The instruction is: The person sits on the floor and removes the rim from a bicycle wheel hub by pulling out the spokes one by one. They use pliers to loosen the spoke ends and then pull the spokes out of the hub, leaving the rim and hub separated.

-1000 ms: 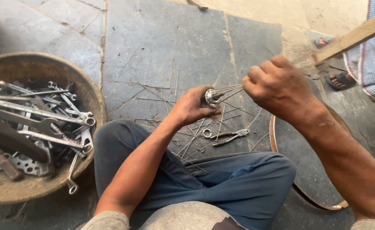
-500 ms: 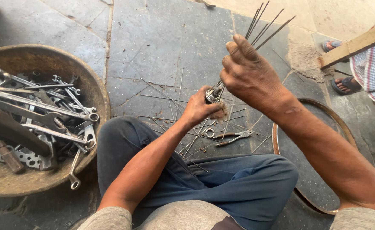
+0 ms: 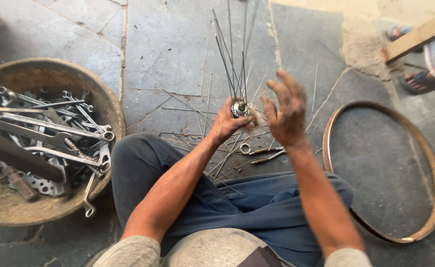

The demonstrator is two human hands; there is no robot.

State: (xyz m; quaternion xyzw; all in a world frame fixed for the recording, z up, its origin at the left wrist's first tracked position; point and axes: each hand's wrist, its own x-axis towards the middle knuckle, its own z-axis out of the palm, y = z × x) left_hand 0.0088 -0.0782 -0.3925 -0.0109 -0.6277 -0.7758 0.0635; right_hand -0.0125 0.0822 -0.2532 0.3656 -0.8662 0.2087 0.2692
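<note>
while you sit cross-legged on the stone floor [image 3: 178,49], the items stand as follows. item one: your left hand [image 3: 229,121], fingers clamped around a small metal wheel hub [image 3: 239,109], held just above the floor in front of your knees. item two: a bundle of thin steel spokes [image 3: 234,54], rooted in the hub and fanning upward, away from you. item three: your right hand [image 3: 286,111], just beside the hub but apart from it, fingers spread and loosely curled, gripping nothing. item four: loose spokes [image 3: 197,133] scattered flat on the floor under and around both hands. item five: pliers [image 3: 262,154] lying on the floor beneath your right wrist. item six: a bare wheel rim [image 3: 432,163], flat on the floor to your right, well apart from the hub. item seven: a round, worn metal basin [image 3: 9,207] to your left, holding a heap of spanners [image 3: 54,131] and other hand tools. item eight: another person's sandalled foot [image 3: 417,81] at the upper right, beside a wooden plank [image 3: 417,34].
</note>
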